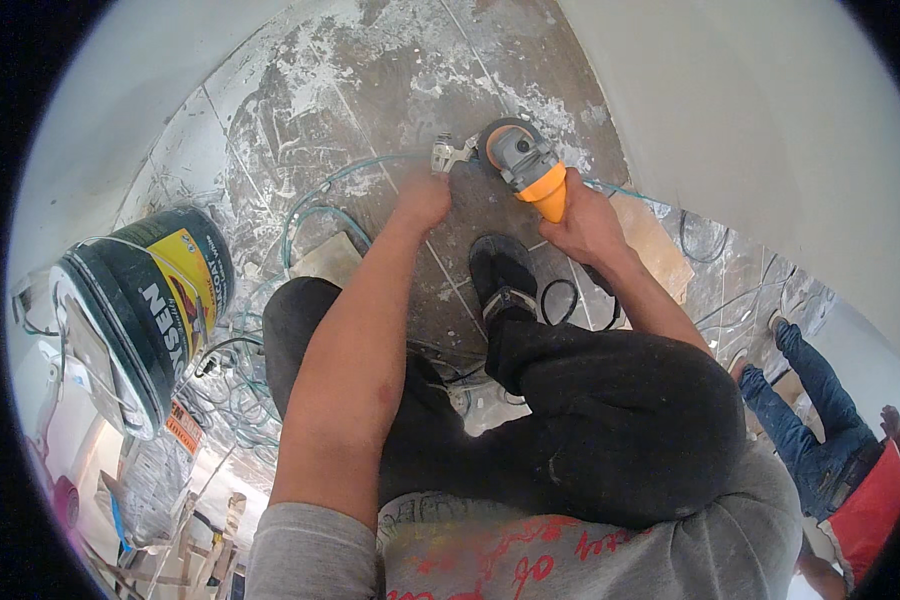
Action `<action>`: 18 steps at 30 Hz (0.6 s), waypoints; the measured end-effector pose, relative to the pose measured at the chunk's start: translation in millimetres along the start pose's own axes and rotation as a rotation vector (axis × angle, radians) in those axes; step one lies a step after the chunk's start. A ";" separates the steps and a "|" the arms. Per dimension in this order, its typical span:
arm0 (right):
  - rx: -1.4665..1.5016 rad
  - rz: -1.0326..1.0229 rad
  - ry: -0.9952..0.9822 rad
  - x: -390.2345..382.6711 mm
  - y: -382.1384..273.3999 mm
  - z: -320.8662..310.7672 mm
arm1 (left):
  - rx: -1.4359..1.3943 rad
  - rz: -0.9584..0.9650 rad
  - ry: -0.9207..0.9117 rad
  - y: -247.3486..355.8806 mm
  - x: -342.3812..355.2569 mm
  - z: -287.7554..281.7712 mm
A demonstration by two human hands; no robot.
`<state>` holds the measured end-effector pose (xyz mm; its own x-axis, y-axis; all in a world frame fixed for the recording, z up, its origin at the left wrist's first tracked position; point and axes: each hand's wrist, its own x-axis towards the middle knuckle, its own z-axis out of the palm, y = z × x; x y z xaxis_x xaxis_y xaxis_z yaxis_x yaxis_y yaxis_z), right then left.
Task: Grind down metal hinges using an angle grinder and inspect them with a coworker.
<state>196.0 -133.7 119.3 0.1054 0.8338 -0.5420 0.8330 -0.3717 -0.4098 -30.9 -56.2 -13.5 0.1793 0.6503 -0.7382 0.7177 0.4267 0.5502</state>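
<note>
My right hand (587,222) is wrapped round the yellow body of an angle grinder (526,165), its grey head pointing away from me. The grinder's round dark disc (492,138) faces to the left. In my closed left hand (425,197) is a small silver metal piece (448,152), sticking up past the fingers. An arm of that piece reaches right, up to the disc's edge; whether they touch I cannot tell. Its lower part is hidden by my fingers. Both hands are above the tiled floor (400,95), in front of my dark shoe (500,265).
A lidded dark green bucket (140,300) stands at the left. Green-blue hoses and cables (288,225) loop over the white-smeared floor. Square tiles (330,258) lie beside my legs. A pale wall (770,110) rises at the right; a person in a red shirt (870,510) stands lower right.
</note>
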 end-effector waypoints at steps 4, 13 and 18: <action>-0.014 -0.016 -0.001 2.5 -3.4 3.3 | -0.002 0.076 0.100 -22.2 11.0 4.9; -0.027 -0.010 -0.021 0.9 -0.5 2.2 | 0.101 0.085 0.064 -5.3 -3.4 -0.2; -0.009 -0.022 -0.022 -4.1 -4.3 1.6 | 0.057 0.032 0.100 -8.3 -7.8 -1.0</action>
<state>191.0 -136.2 122.1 0.0749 0.8325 -0.5489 0.8400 -0.3494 -0.4152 -38.9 -64.2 -12.0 0.1367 0.7237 -0.6764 0.7504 0.3701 0.5476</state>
